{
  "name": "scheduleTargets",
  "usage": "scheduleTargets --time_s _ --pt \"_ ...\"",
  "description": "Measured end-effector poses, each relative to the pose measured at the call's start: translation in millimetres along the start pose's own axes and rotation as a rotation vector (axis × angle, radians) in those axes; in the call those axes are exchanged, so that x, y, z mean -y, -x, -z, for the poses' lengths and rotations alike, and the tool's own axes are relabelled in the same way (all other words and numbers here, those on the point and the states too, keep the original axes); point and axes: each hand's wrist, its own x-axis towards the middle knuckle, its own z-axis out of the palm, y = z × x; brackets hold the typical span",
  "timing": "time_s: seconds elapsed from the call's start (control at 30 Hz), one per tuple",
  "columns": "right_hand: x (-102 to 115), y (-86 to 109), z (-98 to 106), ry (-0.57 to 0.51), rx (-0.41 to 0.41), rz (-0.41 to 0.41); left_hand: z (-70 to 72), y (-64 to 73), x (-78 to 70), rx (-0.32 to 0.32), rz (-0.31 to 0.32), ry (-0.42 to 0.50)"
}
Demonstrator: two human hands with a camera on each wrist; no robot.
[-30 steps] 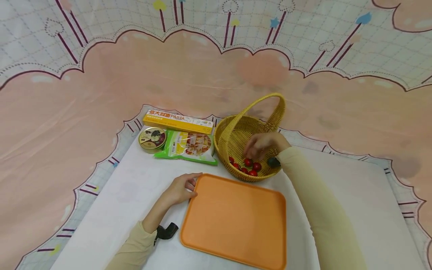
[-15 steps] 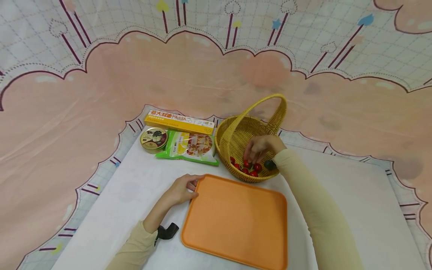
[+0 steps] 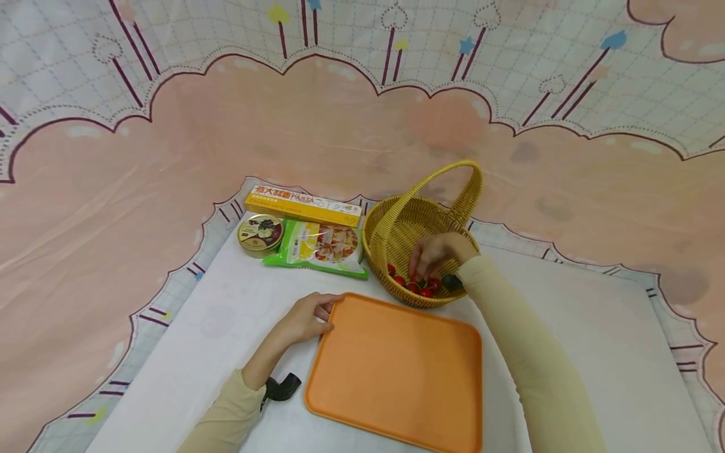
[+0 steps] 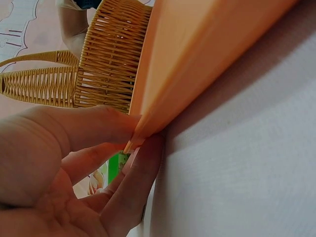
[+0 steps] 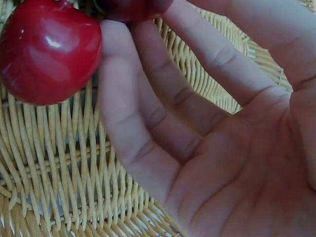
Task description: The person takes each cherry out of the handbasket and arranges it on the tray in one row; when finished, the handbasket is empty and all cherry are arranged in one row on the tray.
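Observation:
In the head view my left hand pinches the far left corner of an orange tray; the left wrist view shows thumb and fingers on either side of its rim. My right hand reaches down into a yellow woven basket. Its fingertips are around a dark red cherry at the top edge of the right wrist view, partly cut off there. A brighter red cherry lies beside the fingers. Several more red cherries and a dark green, rounded thing lie in the basket.
Left of the basket are a yellow-and-white pasta box, a round tin and a green-edged food packet. A black curved object sits by the left wrist. The basket's tall handle arches above the right hand.
My right hand has moved lower into the basket, its fingertips coming down among the cherries. The left hand stays at the tray's corner. The view has shifted slightly.

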Motion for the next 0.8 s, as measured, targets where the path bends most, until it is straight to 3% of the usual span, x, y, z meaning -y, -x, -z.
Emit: scheduleTargets --time_s 0.3,0.4,0.8 --pt "-5 13.4 1 -0.022 -0.045 0.044 0.0 -0.3 -3.1 0.0 0.015 -0.003" --pt "-8 23.7 0 -0.032 -0.117 0.083 -0.3 -0.8 -4.6 0.001 0.02 0.002" --pt "-15 66.2 -14 -0.248 -0.404 0.267 -2.0 -2.1 0.0 -0.007 0.01 -0.002"
